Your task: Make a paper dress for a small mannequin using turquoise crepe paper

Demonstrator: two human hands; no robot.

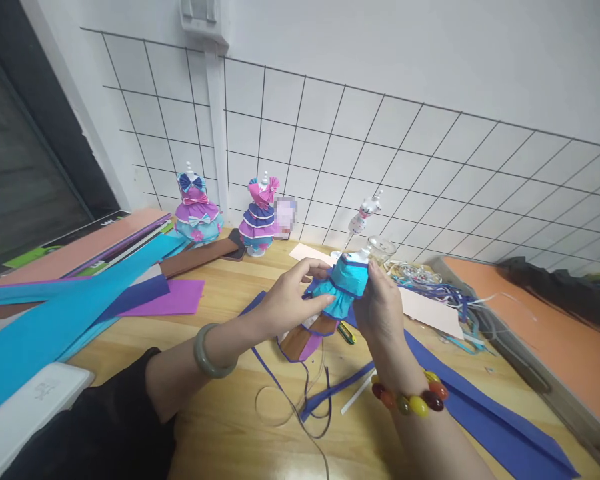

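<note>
Between my hands is a small dress-form mannequin in a turquoise crepe-paper dress (351,275) with dark blue trim, tilted to one side. My right hand (381,303) grips its upper body from the right, partly hiding it. From the left, my left hand (293,297) has its thumb and fingers curved round the ruffled skirt. Below the dress lie brown and purple trimmed paper pieces (300,341). A cutter knife (347,333) rests just under the dress. Narrow blue strips (325,393) trail across the wooden table (240,427) in front of me.
Two dressed mannequins (198,212) (259,220) and a bare white mannequin (365,213) stand along the wall grid. Folded coloured paper (95,287) and a white box (35,407) lie left. A long blue sheet (485,393), tangled scraps (420,273) and an orange board (525,320) lie right.
</note>
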